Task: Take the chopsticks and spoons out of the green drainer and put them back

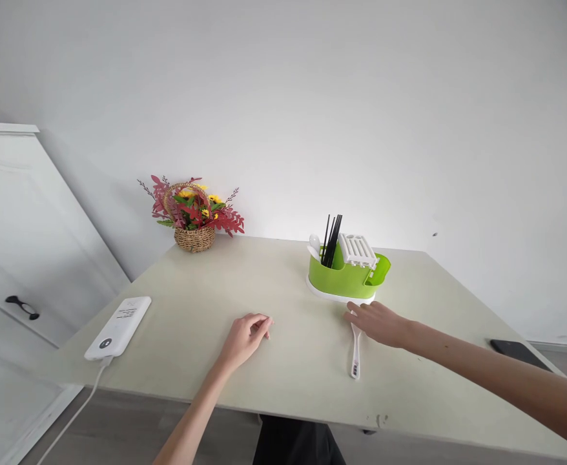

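A white spoon (356, 358) lies on the table with its handle towards me and a small printed mark near the handle's end. My right hand (378, 321) is over the far end of the spoon, its fingers closed on it; they hide most of the spoon's head. Just beyond that hand stands a green caddy (336, 279) on a white base. Black chopsticks (332, 242) and white spoons (314, 247) stand in its left part, beside a white slotted rack (358, 249). My left hand (245, 337) rests on the table, fingers curled together, with nothing visible in them.
A wicker basket of artificial flowers (195, 239) stands at the back left, near the wall. At the left edge lies a white power bank (119, 328) with a cable (77, 410) hanging off the table. A dark phone (520, 354) lies at the right edge, partly behind my right forearm.
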`<state>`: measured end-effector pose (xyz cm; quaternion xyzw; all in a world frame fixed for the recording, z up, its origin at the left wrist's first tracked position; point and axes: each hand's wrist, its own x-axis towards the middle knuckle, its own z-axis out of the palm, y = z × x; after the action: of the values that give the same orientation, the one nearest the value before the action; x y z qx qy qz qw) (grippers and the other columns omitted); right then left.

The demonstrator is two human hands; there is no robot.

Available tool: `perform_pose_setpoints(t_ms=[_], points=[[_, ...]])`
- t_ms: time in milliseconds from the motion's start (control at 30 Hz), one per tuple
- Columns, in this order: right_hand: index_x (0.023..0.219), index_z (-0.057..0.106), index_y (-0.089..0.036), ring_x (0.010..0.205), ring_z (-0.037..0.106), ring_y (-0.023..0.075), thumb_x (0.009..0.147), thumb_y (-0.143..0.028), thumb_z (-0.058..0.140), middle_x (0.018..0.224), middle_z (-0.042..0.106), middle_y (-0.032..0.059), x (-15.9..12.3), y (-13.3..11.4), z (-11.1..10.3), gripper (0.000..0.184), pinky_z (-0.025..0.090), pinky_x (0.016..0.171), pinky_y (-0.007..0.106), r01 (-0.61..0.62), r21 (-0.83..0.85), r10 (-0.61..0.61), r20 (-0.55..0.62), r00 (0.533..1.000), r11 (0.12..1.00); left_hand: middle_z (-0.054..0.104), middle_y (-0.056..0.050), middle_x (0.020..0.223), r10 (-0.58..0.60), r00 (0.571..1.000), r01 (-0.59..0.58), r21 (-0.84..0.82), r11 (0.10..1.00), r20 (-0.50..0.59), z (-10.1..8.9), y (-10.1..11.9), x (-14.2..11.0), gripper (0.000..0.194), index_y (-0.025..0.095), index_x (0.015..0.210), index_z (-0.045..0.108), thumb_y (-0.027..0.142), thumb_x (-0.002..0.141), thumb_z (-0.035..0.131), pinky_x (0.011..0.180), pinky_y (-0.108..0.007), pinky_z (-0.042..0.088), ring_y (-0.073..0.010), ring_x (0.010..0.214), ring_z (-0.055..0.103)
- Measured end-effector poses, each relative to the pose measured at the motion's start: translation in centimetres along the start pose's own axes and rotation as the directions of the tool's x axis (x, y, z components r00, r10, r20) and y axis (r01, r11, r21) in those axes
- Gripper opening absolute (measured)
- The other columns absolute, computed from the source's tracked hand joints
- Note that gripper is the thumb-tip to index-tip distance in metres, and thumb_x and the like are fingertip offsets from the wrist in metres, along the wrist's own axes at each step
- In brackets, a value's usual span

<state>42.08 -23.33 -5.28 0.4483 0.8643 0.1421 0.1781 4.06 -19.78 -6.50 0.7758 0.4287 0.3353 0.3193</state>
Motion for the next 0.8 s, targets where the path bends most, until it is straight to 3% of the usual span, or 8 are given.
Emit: perform_pose_setpoints(t_ms=[233, 333, 567, 667, 800], points=[[0.112, 0.067, -0.022, 0.086, 0.071, 0.0251, 0.087, -0.029, 0.071, 0.106, 0.072, 0.0082, -0.6, 0.8, -4.3, 0.027, 0.046, 0.071, 0.033, -0.021, 0.198, 0.007, 0.072, 0.997, 0.98, 0.076, -0.002, 0.074, -0.001, 1.0, 0.002, 0.004, 1.0, -0.002, 0.0, 0.0, 0.0, 0.037, 0.023, 0.086, 0.077, 0.048, 0.101, 0.054, 0.067, -0.025, 0.048, -0.0185, 0.074, 0.071], [0.111, 0.069, -0.024, 0.089, 0.072, 0.0262, 0.093, -0.039, 0.066, 0.106, 0.073, 0.0067, -1.0, 1.4, -6.3, 0.024, 0.049, 0.074, 0.035, -0.049, 0.292, 0.025, 0.086, 0.996, 0.955, 0.075, -0.002, 0.074, 0.002, 1.0, -0.002, -0.006, 1.0, -0.001, -0.1, 0.1, -0.1, 0.038, 0.023, 0.085, 0.077, 0.048, 0.101, 0.054, 0.067, -0.025, 0.048, -0.0181, 0.074, 0.071], [0.12, 0.066, -0.023, 0.09, 0.071, 0.0267, 0.104, -0.054, 0.038, 0.114, 0.069, 0.0099, -1.0, 2.5, -8.6, 0.045, 0.052, 0.075, 0.039, -0.112, 0.427, 0.095, 0.059, 0.994, 0.897, 0.075, -0.001, 0.074, 0.004, 1.0, -0.004, -0.012, 1.0, 0.004, -0.2, 0.1, -0.3, 0.039, 0.023, 0.082, 0.074, 0.048, 0.102, 0.053, 0.065, -0.024, 0.048, -0.0176, 0.073, 0.071], [0.122, 0.064, -0.023, 0.09, 0.07, 0.0288, 0.103, -0.062, 0.033, 0.117, 0.069, 0.0108, -1.0, 3.3, -10.0, 0.053, 0.052, 0.077, 0.043, -0.176, 0.485, 0.199, 0.002, 0.98, 0.857, 0.075, -0.001, 0.074, 0.001, 1.0, -0.001, -0.012, 1.0, 0.001, -0.2, 0.0, -0.3, 0.037, 0.023, 0.084, 0.075, 0.047, 0.102, 0.054, 0.066, -0.024, 0.048, -0.0176, 0.073, 0.071], [0.124, 0.06, -0.027, 0.09, 0.07, 0.0277, 0.099, -0.07, 0.036, 0.116, 0.07, 0.0092, -1.5, 4.7, -13.3, 0.056, 0.052, 0.076, 0.041, -0.263, 0.565, 0.38, -0.097, 0.92, 0.782, 0.075, -0.002, 0.075, 0.002, 1.0, -0.002, -0.014, 1.0, -0.003, -0.1, -0.2, -0.3, 0.037, 0.023, 0.086, 0.076, 0.048, 0.102, 0.053, 0.068, -0.024, 0.049, -0.0179, 0.074, 0.071]])
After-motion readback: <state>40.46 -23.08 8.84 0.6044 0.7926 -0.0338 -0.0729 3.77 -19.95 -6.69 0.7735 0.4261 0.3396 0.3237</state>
